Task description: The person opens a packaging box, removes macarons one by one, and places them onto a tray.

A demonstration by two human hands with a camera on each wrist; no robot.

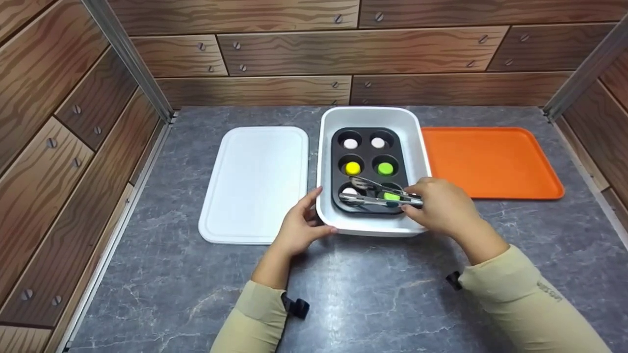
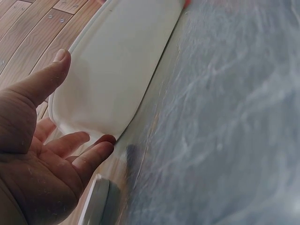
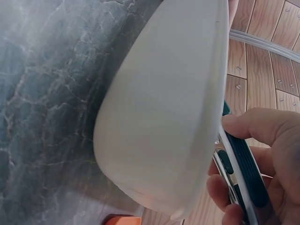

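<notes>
A white plastic tub (image 1: 320, 152) stands mid-table in the head view, with a black muffin tin (image 1: 368, 154) inside. Small round pieces sit in its cups: white ones, a yellow piece (image 1: 353, 168) and green ones. My left hand (image 1: 298, 228) touches the tub's near left corner, fingers along the side and thumb at the front; the left wrist view shows these fingers relaxed. With my right hand (image 1: 444, 206) I grip metal tongs (image 1: 368, 200), their heads over the nearest row of cups. Dark green handle grips (image 3: 248, 173) show in the right wrist view. Whether the tongs pinch a piece cannot be told.
Left of the tub lies a flat white lid (image 1: 257, 181). An orange tray (image 1: 495, 162) lies close against the tub's right side. Wood-patterned walls (image 1: 284, 54) enclose the grey marbled table (image 1: 373, 294) at the back and sides.
</notes>
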